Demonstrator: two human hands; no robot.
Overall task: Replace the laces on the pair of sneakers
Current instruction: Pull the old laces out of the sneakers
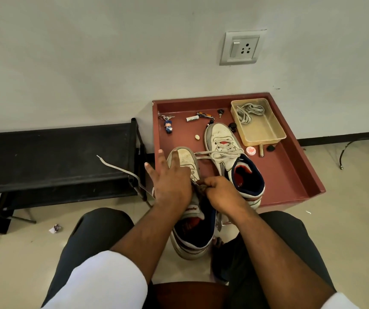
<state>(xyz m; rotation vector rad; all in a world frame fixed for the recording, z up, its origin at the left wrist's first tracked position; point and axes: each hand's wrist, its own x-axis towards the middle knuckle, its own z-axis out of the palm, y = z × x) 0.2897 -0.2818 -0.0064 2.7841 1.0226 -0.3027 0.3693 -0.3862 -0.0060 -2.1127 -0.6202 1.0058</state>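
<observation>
Two white sneakers with navy collars are in view. The near sneaker stands between my knees, its toe resting on the red tray. My left hand lies over its eyelets with the outer fingers spread straight. My right hand pinches the lace at the tongue. One lace end trails left across a black bench. The far sneaker lies laced in the tray. A bundle of spare laces sits in a clear plastic tub.
A black folding bench stands to the left. The tray also holds a keychain figure, a small tube, a red sticker disc and several small dark items. A wall socket is above. A paper scrap lies on the floor.
</observation>
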